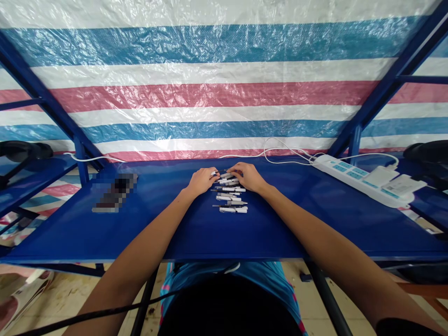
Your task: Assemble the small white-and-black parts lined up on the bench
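A: status on the desk [196, 233]?
B: pen parts [233, 210] in a loose column, mid-desk, running from both hands near the far edge toward the near edge; column ends well short of that edge

A: how much is done?
B: near end sits in fairly neat crosswise rows, white barrels [229, 198] beside thin dark refills [217, 206]. Far end is tighter and partly under the fingers. I'd call it mid-way, but can't confirm any pen is complete, nor count what's left

A: hands?
B: left hand [202, 181] has fingertips pinched on a small white piece [213, 173]. Right hand [248, 176] is curled over the far end, fingers bent; can't tell if it grips anything

A: anything in the way?
B: nothing between hands and parts. White cable [276, 162] loops along the far edge to the power strip [360, 179], which slants toward the right edge, adapters [381, 175] plugged in. Pixelated object [115, 193] near the left edge, apart from the parts, identity unclear
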The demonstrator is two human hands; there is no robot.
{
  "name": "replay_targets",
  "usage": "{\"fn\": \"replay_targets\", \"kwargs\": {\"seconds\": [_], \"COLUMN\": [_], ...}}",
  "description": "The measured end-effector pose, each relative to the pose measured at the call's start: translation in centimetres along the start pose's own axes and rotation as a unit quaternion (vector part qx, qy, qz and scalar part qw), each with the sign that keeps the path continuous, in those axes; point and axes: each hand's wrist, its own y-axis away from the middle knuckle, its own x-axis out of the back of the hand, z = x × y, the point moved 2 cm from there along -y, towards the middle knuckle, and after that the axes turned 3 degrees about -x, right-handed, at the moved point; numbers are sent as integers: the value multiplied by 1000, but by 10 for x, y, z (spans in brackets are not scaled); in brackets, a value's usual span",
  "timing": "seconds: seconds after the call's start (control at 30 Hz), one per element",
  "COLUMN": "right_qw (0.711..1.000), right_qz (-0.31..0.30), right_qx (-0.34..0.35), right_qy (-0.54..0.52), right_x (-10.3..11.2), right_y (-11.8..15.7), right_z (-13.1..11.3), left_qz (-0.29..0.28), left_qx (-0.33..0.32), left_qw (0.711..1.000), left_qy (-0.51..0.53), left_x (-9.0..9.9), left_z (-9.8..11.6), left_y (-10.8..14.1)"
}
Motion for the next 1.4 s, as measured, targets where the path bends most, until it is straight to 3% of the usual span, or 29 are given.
{"fn": "replay_targets", "kwargs": {"seconds": [0.47,0.67,1.0,1.4], "right_qw": [999,998,993,990], "right_qz": [15,31,69,94], "right_qx": [12,-3,-18,-7], "right_qy": [-38,-59,-91,-103], "right_x": [2,6,8,9], "right_y": [2,5,8,9], "right_z": [-3,-2,-7,-11], "left_qz": [44,49,108,126], "left_qx": [-46,-46,-45,-82], "left_qw": [997,994,984,976], "left_qy": [44,84,135,161], "left_x": [-7,-5,0,-1], "left_z": [-12,-8,-5,-5], "left_y": [-3,-1,1,3]}}
